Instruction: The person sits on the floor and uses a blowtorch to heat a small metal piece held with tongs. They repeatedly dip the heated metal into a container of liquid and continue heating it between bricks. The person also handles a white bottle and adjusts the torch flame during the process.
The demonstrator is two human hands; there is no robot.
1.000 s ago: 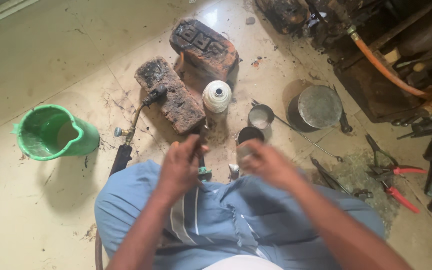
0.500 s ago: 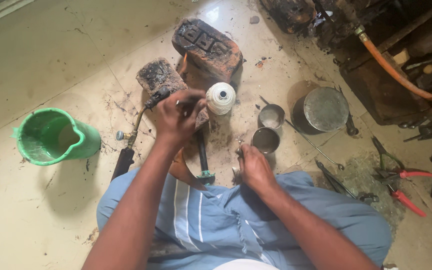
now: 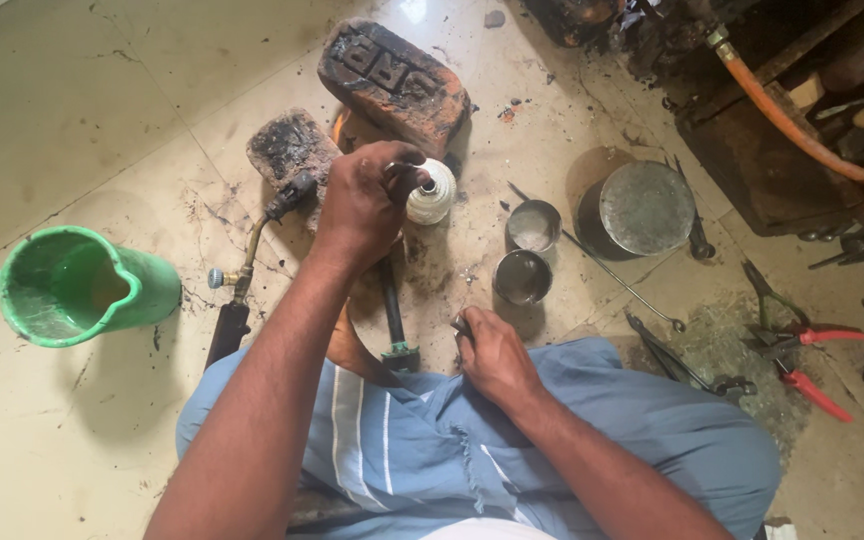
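Head view: the left hand [image 3: 364, 205] is extended, fingers closed on a small dark tool whose tip meets the white ribbed spool [image 3: 433, 192] on the floor [image 3: 102, 120] beside two charred bricks [image 3: 392, 85]. The right hand [image 3: 490, 352] pinches a small piece at the lap. Two metal cups [image 3: 527, 250] stand near; work appears under way.

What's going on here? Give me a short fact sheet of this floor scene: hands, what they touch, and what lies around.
Setting: stained tiled floor, person seated, seen from above
Left hand: reaching forward, fingers at the white spool of thread
Right hand: resting on the blue cloth at the lap, pinching something small; cannot tell what
Bricks: two charred bricks behind the spool
Cups: two small metal cups
Left side: green plastic jug
Right side: round metal tin, red-handled pliers
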